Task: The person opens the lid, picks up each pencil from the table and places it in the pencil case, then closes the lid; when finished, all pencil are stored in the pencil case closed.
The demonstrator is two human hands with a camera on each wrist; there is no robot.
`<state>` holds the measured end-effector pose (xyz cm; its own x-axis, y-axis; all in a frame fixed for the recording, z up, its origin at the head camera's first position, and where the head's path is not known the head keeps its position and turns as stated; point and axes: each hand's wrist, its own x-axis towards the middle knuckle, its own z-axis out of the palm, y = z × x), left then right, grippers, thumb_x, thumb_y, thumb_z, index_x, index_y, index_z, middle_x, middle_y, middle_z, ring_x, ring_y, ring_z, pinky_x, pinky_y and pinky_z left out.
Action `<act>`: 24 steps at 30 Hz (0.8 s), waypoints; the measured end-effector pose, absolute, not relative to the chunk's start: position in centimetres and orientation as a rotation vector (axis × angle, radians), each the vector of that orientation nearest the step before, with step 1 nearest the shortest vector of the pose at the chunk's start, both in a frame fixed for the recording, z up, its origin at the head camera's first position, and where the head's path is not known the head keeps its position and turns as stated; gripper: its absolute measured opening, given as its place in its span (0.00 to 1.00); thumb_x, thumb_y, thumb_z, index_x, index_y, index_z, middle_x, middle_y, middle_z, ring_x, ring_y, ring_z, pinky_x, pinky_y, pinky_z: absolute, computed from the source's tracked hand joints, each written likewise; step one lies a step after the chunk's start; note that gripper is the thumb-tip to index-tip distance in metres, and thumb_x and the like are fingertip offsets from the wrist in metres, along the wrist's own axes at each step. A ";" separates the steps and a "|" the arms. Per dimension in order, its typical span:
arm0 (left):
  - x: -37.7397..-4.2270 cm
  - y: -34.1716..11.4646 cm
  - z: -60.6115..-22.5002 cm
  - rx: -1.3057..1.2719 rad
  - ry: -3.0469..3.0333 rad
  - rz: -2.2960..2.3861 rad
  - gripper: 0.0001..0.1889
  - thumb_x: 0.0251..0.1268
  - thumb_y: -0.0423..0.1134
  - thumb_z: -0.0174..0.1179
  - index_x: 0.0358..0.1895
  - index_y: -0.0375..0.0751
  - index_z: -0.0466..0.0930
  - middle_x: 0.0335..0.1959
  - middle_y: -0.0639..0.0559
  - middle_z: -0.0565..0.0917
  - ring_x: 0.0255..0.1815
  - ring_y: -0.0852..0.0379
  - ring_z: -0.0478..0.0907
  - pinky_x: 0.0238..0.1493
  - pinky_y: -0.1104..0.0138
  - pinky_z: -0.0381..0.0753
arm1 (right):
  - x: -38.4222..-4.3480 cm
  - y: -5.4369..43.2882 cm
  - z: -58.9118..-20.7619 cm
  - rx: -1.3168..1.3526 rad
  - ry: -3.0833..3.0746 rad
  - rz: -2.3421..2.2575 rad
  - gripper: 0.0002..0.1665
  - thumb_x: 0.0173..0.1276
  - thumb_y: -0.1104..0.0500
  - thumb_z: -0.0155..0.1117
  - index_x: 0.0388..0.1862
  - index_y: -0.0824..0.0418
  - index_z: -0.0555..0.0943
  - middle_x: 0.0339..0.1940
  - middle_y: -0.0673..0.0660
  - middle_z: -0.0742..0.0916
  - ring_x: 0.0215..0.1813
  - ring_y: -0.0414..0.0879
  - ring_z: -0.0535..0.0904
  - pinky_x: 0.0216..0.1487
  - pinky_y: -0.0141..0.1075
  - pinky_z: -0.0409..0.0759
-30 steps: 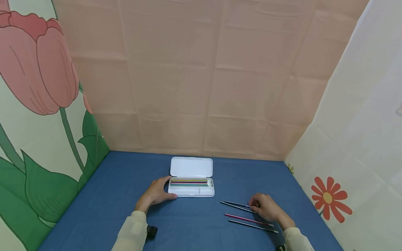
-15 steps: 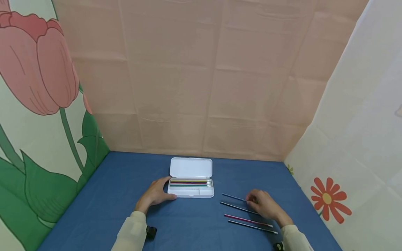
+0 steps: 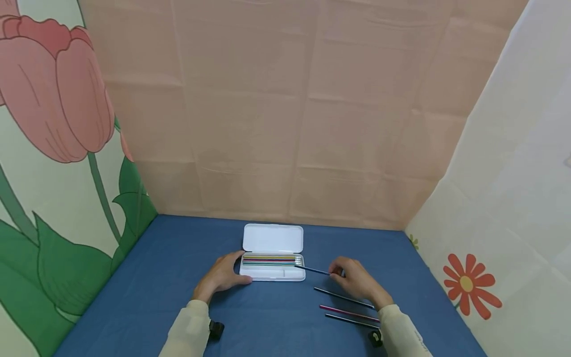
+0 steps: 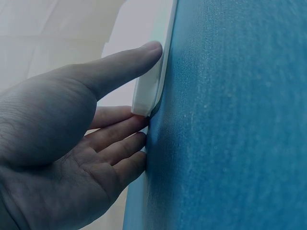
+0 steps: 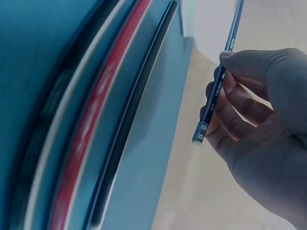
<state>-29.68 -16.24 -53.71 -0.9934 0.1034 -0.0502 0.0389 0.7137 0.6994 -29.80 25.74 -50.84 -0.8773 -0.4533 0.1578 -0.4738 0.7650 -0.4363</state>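
A white pencil case (image 3: 263,276) lies with its lid (image 3: 273,238) raised on the blue cloth. Several coloured pencils (image 3: 269,260) lie side by side along the case's back half. My left hand (image 3: 221,276) holds the case's left end, thumb along the front wall and fingers at the far side. With thumb and fingertips my right hand (image 3: 355,280) pinches a dark blue pencil (image 5: 214,96) near its eraser end. That pencil's other end hangs over the case's right part. Below the right hand lie a dark pencil (image 3: 341,296), a red pencil (image 3: 348,312) and another dark pencil (image 3: 350,321).
Blue cloth (image 3: 267,322) covers the table. A beige sheet (image 3: 250,124) hangs behind it. A tulip-printed sheet (image 3: 58,99) stands at the left, and a white sheet with a red flower (image 3: 466,283) at the right.
My right hand has lifted the dark blue pencil from beside the others and carried it left to the case. My left hand has stayed at the case's left end.
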 end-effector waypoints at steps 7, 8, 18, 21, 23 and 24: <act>-29.8 -16.1 -53.5 0.114 2.827 1.145 0.50 0.64 0.46 0.85 0.85 0.35 0.69 0.86 0.30 0.72 0.87 0.25 0.68 0.86 0.29 0.68 | -31.0 23.1 -50.7 0.831 -2.891 0.747 0.03 0.83 0.61 0.72 0.49 0.57 0.90 0.43 0.45 0.89 0.43 0.34 0.81 0.45 0.34 0.85; -29.7 -16.1 -53.4 0.111 2.825 1.149 0.50 0.64 0.46 0.85 0.86 0.35 0.69 0.86 0.30 0.72 0.87 0.25 0.67 0.86 0.29 0.68 | -31.1 22.7 -50.7 0.834 -2.892 0.751 0.03 0.83 0.61 0.71 0.49 0.58 0.90 0.43 0.45 0.89 0.43 0.35 0.81 0.46 0.34 0.85; -29.6 -16.1 -53.3 0.109 2.824 1.150 0.50 0.64 0.46 0.85 0.86 0.35 0.70 0.86 0.30 0.72 0.87 0.25 0.67 0.86 0.29 0.68 | -32.8 18.3 -50.4 0.906 -2.890 0.783 0.04 0.83 0.64 0.70 0.50 0.59 0.91 0.43 0.48 0.90 0.43 0.38 0.81 0.46 0.36 0.84; -29.6 -16.1 -53.3 0.109 2.824 1.151 0.50 0.64 0.46 0.85 0.85 0.35 0.70 0.86 0.30 0.72 0.87 0.25 0.68 0.86 0.29 0.68 | -33.2 17.1 -50.5 0.924 -2.892 0.769 0.05 0.83 0.64 0.70 0.50 0.59 0.91 0.43 0.48 0.90 0.43 0.39 0.81 0.46 0.36 0.84; -29.6 -16.1 -53.3 0.111 2.826 1.149 0.50 0.64 0.46 0.86 0.85 0.35 0.70 0.85 0.30 0.73 0.87 0.25 0.68 0.85 0.29 0.68 | -33.5 16.3 -50.6 0.929 -2.896 0.762 0.05 0.82 0.65 0.70 0.50 0.59 0.92 0.43 0.48 0.91 0.42 0.40 0.80 0.46 0.36 0.83; -29.6 -16.1 -53.4 0.110 2.827 1.151 0.50 0.64 0.46 0.86 0.85 0.35 0.70 0.85 0.30 0.73 0.87 0.25 0.68 0.85 0.29 0.68 | -33.6 16.0 -50.6 0.932 -2.896 0.760 0.05 0.82 0.65 0.70 0.50 0.60 0.92 0.43 0.48 0.91 0.42 0.40 0.80 0.46 0.36 0.83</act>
